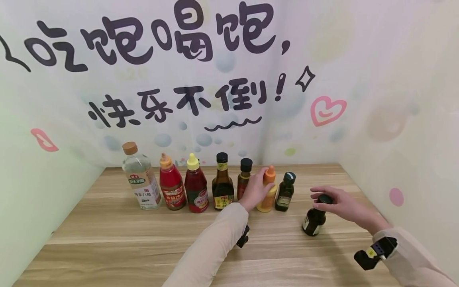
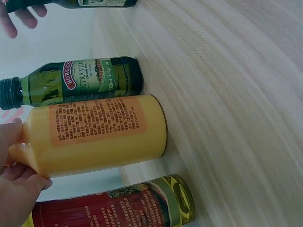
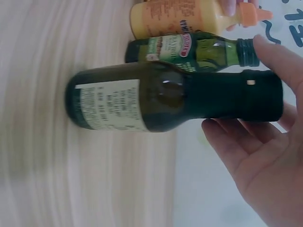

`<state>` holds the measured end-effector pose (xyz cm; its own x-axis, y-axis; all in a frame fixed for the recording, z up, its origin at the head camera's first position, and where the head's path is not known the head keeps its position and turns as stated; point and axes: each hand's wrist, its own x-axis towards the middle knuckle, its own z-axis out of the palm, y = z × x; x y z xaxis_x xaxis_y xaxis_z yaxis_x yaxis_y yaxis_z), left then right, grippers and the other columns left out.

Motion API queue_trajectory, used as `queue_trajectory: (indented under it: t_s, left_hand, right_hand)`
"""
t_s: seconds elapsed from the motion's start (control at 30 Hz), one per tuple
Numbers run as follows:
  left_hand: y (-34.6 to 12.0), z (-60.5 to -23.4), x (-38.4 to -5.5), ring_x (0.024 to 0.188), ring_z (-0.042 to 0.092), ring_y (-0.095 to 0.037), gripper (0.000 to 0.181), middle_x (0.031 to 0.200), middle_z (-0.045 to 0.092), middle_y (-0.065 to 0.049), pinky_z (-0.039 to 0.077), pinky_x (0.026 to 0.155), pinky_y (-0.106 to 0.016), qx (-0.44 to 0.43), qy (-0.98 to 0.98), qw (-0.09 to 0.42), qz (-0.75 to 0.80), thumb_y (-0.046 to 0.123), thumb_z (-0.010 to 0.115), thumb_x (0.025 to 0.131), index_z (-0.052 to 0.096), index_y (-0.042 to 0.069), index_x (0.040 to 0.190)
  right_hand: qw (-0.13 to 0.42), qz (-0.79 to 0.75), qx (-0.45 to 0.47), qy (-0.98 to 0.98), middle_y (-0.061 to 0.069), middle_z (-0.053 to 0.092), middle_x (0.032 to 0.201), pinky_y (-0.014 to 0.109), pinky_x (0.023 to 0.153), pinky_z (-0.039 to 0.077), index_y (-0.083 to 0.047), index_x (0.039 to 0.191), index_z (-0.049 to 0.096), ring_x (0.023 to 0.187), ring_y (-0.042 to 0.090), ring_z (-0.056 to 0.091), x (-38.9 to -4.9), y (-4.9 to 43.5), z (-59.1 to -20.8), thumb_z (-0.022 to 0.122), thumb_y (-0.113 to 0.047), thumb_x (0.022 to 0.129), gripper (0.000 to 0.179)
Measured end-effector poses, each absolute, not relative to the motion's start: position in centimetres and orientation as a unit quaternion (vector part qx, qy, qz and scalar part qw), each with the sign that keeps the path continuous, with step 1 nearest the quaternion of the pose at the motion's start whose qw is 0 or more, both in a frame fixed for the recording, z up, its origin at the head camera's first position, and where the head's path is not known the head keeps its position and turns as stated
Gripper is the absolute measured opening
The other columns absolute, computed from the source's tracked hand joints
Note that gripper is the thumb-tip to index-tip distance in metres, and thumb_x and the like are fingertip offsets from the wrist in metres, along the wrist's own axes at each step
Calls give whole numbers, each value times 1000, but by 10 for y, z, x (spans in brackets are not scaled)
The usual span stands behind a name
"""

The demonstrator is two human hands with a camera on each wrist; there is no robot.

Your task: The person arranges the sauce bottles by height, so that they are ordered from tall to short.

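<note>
My left hand (image 1: pixel 255 190) grips a yellow squeeze bottle (image 2: pixel 104 137) with an orange nozzle at its neck, fingers and thumb on either side. The bottle stands upright in the row. My right hand (image 1: pixel 342 204) is around the top of a small dark bottle (image 1: pixel 314 221) with a pale label, its fingers spread. In the right wrist view, the thumb (image 3: pixel 279 59) stands apart from the cap, and the fingertips lie right at the neck's edge. Between the two hands stands a green olive oil bottle (image 2: pixel 90 82) with a dark cap.
Left of my left hand stand a black-capped red-label bottle (image 1: pixel 245 175), a dark sauce bottle (image 1: pixel 222 185), two red squeeze bottles, one yellow-capped (image 1: pixel 196 191) and one orange-capped (image 1: pixel 172 187), and a clear vinegar bottle (image 1: pixel 141 181). A printed cloth (image 1: pixel 229 99) hangs behind the wooden table (image 1: pixel 143 247).
</note>
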<state>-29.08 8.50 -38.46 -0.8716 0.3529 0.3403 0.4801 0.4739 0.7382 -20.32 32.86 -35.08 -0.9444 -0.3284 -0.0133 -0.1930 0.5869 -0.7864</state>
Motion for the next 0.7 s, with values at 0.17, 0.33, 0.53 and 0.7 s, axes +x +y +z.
queue_trajectory:
  t_s: [0.17, 0.33, 0.53, 0.7]
  left_hand:
    - [85, -385, -290, 97, 58, -19, 44, 110, 59, -11, 46, 81, -29, -244, -855, 72, -451, 12, 62, 83, 44, 4, 122]
    - [85, -384, -289, 97, 57, -20, 44, 110, 59, -12, 46, 82, -29, -245, -855, 74, -452, 11, 62, 83, 45, 4, 122]
    - [85, -385, -290, 98, 57, -20, 43, 111, 58, -11, 46, 83, -30, -245, -853, 72, -455, 11, 62, 83, 45, 4, 122]
    - [85, -386, -290, 97, 57, -20, 43, 110, 59, -11, 46, 82, -29, -246, -852, 73, -456, 11, 62, 83, 45, 4, 122]
  right_hand:
    - [62, -444, -142, 883, 21, 56, 110, 25, 73, 49, 4, 119, 47, 95, 16, 59, -201, 330, -361, 63, -21, 83, 47]
    - [41, -445, -139, 884, 18, 58, 105, 25, 71, 50, 4, 112, 52, 89, 8, 59, -201, 330, -366, 64, -20, 81, 40]
    - [26, -445, -140, 884, 17, 59, 103, 25, 69, 50, 3, 107, 54, 85, 4, 59, -201, 329, -370, 64, -19, 82, 35]
    - [18, -448, -137, 883, 15, 60, 101, 25, 68, 50, 2, 105, 55, 85, 4, 59, -200, 329, -372, 64, -19, 82, 32]
